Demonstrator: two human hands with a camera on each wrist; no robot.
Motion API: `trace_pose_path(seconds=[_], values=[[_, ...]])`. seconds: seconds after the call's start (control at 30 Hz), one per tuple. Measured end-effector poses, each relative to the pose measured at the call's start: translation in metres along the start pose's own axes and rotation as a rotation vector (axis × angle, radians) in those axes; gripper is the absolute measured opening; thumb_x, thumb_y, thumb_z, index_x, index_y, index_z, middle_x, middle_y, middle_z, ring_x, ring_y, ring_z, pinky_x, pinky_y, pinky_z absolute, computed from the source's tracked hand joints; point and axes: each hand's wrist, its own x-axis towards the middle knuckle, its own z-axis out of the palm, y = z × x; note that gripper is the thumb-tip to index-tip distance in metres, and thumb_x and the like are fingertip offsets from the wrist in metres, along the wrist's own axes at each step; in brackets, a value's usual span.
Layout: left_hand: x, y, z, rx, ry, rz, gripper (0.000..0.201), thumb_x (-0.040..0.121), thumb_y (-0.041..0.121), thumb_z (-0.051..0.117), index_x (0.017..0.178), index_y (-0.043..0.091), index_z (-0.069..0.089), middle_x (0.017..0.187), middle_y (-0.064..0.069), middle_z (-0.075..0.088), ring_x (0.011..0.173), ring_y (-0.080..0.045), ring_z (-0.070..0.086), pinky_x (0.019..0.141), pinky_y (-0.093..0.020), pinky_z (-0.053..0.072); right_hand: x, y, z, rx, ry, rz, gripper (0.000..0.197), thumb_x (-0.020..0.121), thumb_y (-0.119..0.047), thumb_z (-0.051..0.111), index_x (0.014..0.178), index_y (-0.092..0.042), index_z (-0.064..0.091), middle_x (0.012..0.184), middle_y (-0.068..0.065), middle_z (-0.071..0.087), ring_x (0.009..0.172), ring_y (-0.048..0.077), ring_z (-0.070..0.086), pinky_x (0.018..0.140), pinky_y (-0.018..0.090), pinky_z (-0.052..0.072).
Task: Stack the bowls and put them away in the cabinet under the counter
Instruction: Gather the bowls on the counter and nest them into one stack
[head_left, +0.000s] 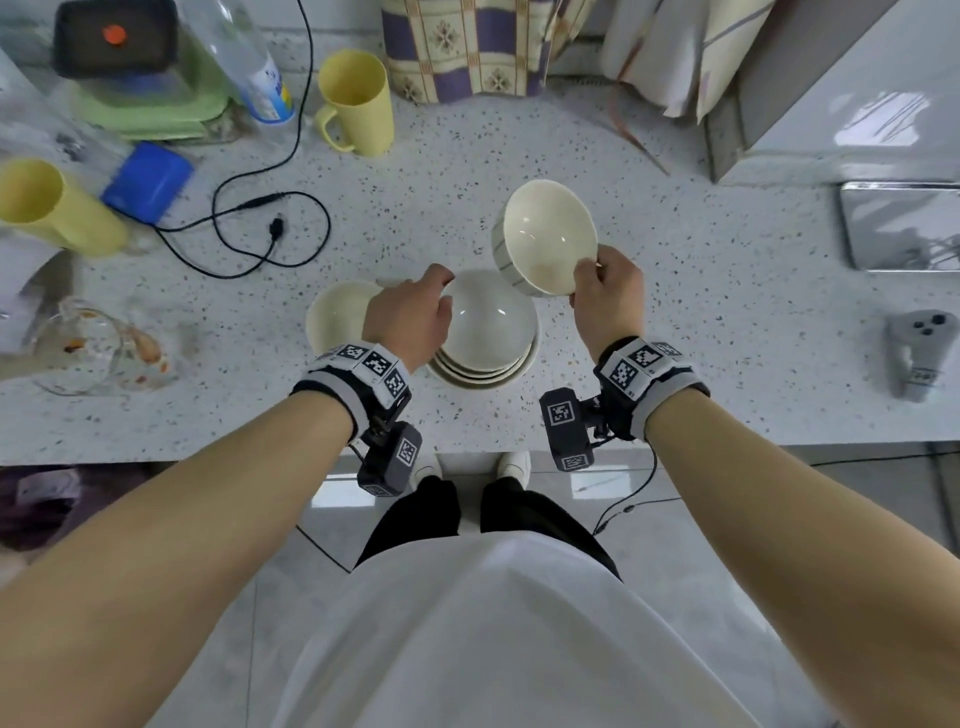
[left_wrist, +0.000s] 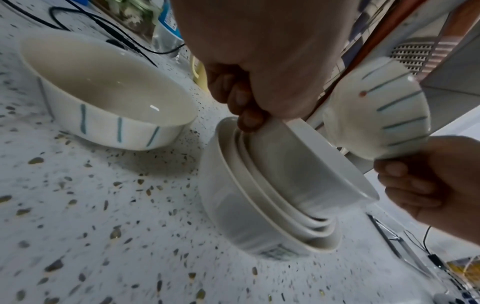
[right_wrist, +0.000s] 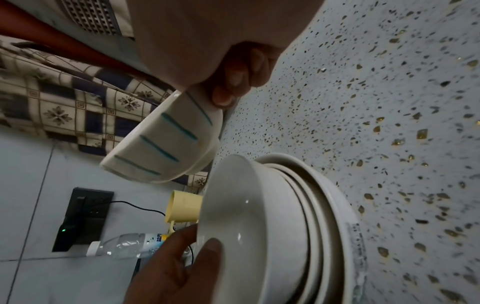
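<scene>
A pale speckled stone counter (head_left: 675, 332) runs across the head view, its front edge just beyond the person's feet, a glossy tiled floor (head_left: 649, 525) below; toward 10 o'clock lie a looping black cable (head_left: 270, 228), a blue box (head_left: 148, 182), a clear water bottle (head_left: 249, 67) and, at 11 o'clock, a yellow mug (head_left: 358, 101); another yellow cup (head_left: 49, 208) lies at 9 o'clock, a checked cloth (head_left: 467, 47) hangs at 12 o'clock, a white appliance (head_left: 857, 93) fills 2 o'clock and a grey controller (head_left: 917, 353) rests at 3 o'clock; at the centre a stack of bowls (head_left: 491, 332) sits on the counter, several nested rims showing; the left hand (head_left: 410, 317) grips the top bowl's rim at the stack's 9 o'clock side, thumb inside, fingers (left_wrist: 244, 107) curled over the outer wall; a single striped bowl (head_left: 337, 317) stands on the counter just beside the stack at 9 o'clock, partly hidden by that hand; the right hand (head_left: 608, 301) pinches the near rim of a lifted striped bowl (head_left: 545, 236), held tilted in the air at the stack's 1 o'clock, above and apart from it, blue-green stripes showing on its outer wall in both wrist views
</scene>
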Motion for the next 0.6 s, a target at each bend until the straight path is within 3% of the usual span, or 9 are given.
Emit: trace_pose_path(seconds=[0.2,0.37,0.43,0.5,0.6], values=[[-0.003,0.002,0.003,0.044,-0.040,-0.070,0.031,0.102,0.029,0.042,0.128,0.013,0.047,0.093,-0.015,0.070,0.081,-0.037,0.066,0.060,-0.036,0.038,-0.006,-0.005,0.000,-0.059,-0.127,-0.071,0.027,0.090,-0.017,0.040,0.086,0.003,0.058,0.070,0.017,0.053,0.063,0.022,0.046,0.054,0.032,0.037],[-0.010,-0.012,-0.004,-0.271,-0.086,-0.128,0.037,0.095,0.028,0.046,0.130,0.019,0.050,0.102,-0.004,0.068,0.089,-0.029,0.064,0.076,-0.039,0.053,-0.009,-0.011,0.007,-0.164,-0.220,-0.157,0.024,0.091,-0.013,0.041,0.077,0.004,0.049,0.063,0.010,0.042,0.059,0.021,0.038,0.054,0.031,0.030],[-0.017,-0.019,-0.008,-0.381,-0.131,-0.075,0.046,0.084,0.023,0.056,0.129,0.018,0.051,0.109,-0.004,0.063,0.101,-0.026,0.060,0.088,-0.040,0.051,-0.010,-0.015,0.008,-0.226,-0.260,-0.193,0.025,0.094,-0.012,0.041,0.069,-0.011,0.047,0.058,0.002,0.040,0.054,0.017,0.035,0.052,0.026,0.027],[-0.021,-0.021,-0.007,-0.283,-0.181,0.036,0.062,0.075,0.026,0.064,0.133,0.012,0.046,0.123,-0.014,0.056,0.121,-0.033,0.049,0.101,-0.043,0.042,-0.012,-0.017,0.010,-0.303,-0.294,-0.232,0.030,0.096,-0.013,0.041,0.068,-0.024,0.041,0.056,-0.004,0.037,0.051,0.014,0.033,0.049,0.026,0.026],[-0.027,-0.019,-0.004,-0.227,-0.245,0.017,0.100,0.061,0.043,0.072,0.145,0.016,0.025,0.144,-0.011,0.038,0.137,-0.033,0.031,0.110,-0.052,0.034,-0.014,-0.014,0.014,-0.411,-0.327,-0.279,0.022,0.096,-0.014,0.039,0.074,-0.017,0.040,0.055,-0.002,0.036,0.050,0.016,0.034,0.051,0.028,0.028]])
